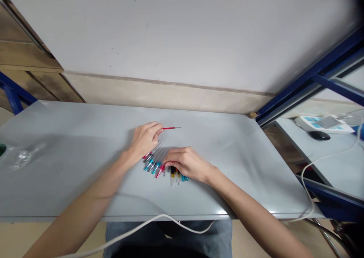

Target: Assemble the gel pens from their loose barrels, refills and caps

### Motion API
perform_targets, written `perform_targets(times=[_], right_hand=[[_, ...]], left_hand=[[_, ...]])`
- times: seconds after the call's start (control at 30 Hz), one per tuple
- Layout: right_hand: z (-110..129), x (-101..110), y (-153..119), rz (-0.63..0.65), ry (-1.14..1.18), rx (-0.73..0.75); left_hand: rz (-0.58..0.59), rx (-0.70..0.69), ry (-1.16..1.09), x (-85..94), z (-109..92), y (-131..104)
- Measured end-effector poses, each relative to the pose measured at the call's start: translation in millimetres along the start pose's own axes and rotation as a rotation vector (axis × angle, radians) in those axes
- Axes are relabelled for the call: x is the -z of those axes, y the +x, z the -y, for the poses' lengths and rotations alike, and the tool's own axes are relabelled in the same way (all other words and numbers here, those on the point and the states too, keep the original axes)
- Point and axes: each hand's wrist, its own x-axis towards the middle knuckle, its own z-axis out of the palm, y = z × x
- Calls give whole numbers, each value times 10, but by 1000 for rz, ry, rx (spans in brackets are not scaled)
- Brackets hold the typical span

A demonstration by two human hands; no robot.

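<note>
My left hand is closed around the near end of a thin red rod with a fine dark tip, which points to the right just above the table. It looks like a pen refill, though its kind is not certain. Below it, a fan of clear tubes with red, blue and dark ends lies on the table. My right hand rests over the right side of this row, fingers curled in; what they grip is hidden. More clear pieces with black, yellow and blue parts stick out under its palm.
The grey table backs onto a pale wall. A clear plastic bag lies at the left. A white cable crosses the front edge. Beyond a blue frame on the right are a black mouse and a white device.
</note>
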Motion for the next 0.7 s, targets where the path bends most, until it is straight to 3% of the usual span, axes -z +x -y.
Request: perform_targets(times=[0.13,0.3,0.5,0.7], right_hand=[[-12,2,4,2,112,-46],[-43,9,14,15,239,12],[-38,13,-9,-10,196,-55],[-8,47,2,33,180,5]], left_hand=[[2,6,-8,4,-3,2],[13,1,-5,2,3,1],[10,0,-1,0,1,-4],[10,-5,4,-10,13,-8]])
